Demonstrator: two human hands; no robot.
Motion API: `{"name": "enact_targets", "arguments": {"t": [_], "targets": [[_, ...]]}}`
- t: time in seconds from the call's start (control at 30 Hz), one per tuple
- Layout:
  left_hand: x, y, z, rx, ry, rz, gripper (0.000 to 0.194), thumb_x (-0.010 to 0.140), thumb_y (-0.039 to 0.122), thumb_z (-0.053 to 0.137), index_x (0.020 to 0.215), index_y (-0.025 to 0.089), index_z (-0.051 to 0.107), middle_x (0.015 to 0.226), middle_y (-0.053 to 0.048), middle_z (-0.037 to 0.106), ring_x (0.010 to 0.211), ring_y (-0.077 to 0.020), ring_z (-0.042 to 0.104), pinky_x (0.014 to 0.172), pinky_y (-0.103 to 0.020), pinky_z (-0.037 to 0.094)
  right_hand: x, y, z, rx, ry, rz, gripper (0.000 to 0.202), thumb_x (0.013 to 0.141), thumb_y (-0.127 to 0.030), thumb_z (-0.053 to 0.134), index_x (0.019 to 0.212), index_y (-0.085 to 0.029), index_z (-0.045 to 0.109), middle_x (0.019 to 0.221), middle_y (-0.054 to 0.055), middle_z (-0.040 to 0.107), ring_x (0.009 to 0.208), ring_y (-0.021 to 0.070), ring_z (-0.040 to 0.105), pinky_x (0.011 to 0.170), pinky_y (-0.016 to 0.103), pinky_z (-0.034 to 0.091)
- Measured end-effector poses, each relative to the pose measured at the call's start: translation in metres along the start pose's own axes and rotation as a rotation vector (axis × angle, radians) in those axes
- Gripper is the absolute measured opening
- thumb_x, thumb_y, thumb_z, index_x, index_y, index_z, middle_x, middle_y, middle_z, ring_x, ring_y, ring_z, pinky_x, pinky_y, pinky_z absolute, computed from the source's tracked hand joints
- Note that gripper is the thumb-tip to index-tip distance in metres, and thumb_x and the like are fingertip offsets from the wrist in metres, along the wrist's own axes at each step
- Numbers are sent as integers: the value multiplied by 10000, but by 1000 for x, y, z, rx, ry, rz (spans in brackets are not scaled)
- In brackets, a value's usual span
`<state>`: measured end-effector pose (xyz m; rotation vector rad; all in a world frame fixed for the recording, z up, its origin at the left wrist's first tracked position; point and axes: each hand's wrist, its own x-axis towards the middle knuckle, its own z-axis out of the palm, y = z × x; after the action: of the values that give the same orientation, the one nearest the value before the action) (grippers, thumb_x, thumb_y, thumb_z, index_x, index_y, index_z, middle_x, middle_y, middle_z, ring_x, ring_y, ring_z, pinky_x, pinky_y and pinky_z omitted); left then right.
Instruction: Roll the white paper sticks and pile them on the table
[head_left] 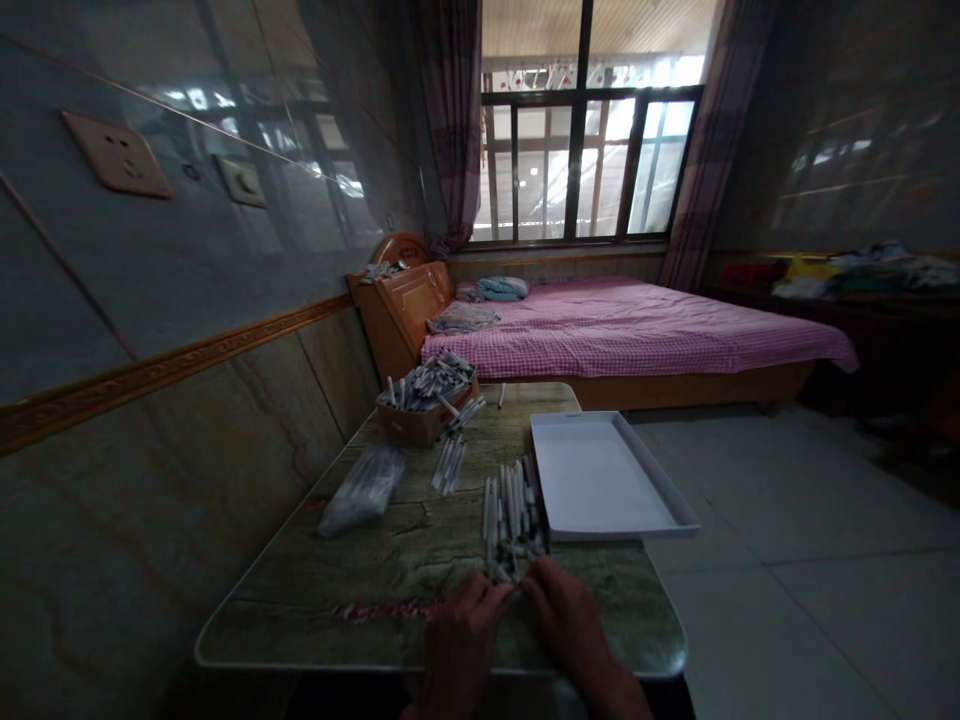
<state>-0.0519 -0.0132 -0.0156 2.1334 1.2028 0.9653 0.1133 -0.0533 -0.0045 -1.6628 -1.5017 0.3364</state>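
Observation:
Near the table's front edge, my left hand point(466, 625) and my right hand point(564, 615) meet with fingertips pinched close together. Whatever small thing lies between them is too dark and small to make out. Just beyond the fingertips is a pile of grey-white pen-like sticks point(511, 505), some lined up lengthwise and others jumbled at the near end. A smaller group of sticks point(449, 466) lies farther back to the left. Behind it, a cardboard box point(409, 424) is heaped with similar sticks. Right of the pile sits a shallow white tray point(609, 475) with nothing in it.
A clear plastic bag point(364, 490) rests on the left of the table point(300, 610). Reddish bits point(390, 609) lie left of my hands. One stick point(502, 396) is near the far edge. Beyond stands a bed point(615, 330); a tiled wall borders the left.

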Motion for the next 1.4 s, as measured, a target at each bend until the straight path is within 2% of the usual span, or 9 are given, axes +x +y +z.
{"name": "enact_targets", "arguments": {"t": [0.23,0.6,0.7,0.8,0.9,1.0,1.1,1.3,1.4], "targets": [[1,-16,4,-15,71,80,170,890,362,635,1000,359,765,806,-58,715,759,-245,655,702,-321,458,0,5,-4,-175,-77,-15,361,967,-362,387,703,-235,597,687,8,683,647,164,651,581,243,369],[6,-15,3,28,1,107,143,857,250,674,905,334,780,791,-52,758,769,-265,697,697,-347,492,-3,17,-1,-75,-123,-28,381,970,-424,402,709,-231,600,690,2,673,643,166,648,597,239,408],[10,-17,2,64,19,201,110,846,245,702,877,326,770,758,-29,750,718,-230,695,650,-306,497,-2,19,-6,65,-189,-16,375,962,-456,430,764,-226,651,739,13,696,703,177,665,647,240,458],[14,-16,1,142,126,372,146,925,286,607,870,298,742,706,-2,720,651,-182,672,600,-266,490,0,16,-12,199,-245,48,393,934,-526,474,875,-224,718,851,43,749,822,211,700,748,266,506],[15,-15,2,246,243,495,305,1008,319,439,869,261,704,678,10,690,621,-160,651,573,-256,484,1,16,-10,239,-224,86,461,923,-601,459,963,-234,736,939,63,766,889,232,709,803,283,518],[15,-15,4,283,291,514,371,1032,330,355,883,250,685,682,12,686,628,-152,651,584,-260,493,-1,23,-3,175,-174,84,475,951,-601,407,867,-253,719,862,48,756,811,215,704,734,262,514],[13,-16,6,303,300,505,370,1035,334,344,897,258,679,687,17,688,628,-151,654,595,-266,505,-3,30,2,110,-119,47,452,935,-587,452,735,-247,672,742,32,723,695,198,677,648,248,497],[12,-16,1,309,296,537,337,1034,335,354,952,254,670,728,21,712,658,-137,681,597,-246,519,-5,27,1,240,-150,29,273,919,-466,545,965,-240,691,867,29,749,775,181,699,696,216,509],[11,-17,1,325,300,541,322,1031,327,369,946,253,670,715,22,706,647,-139,676,600,-247,519,-6,29,5,164,-104,30,303,944,-470,498,849,-250,682,780,13,726,701,170,680,649,211,492]]}}
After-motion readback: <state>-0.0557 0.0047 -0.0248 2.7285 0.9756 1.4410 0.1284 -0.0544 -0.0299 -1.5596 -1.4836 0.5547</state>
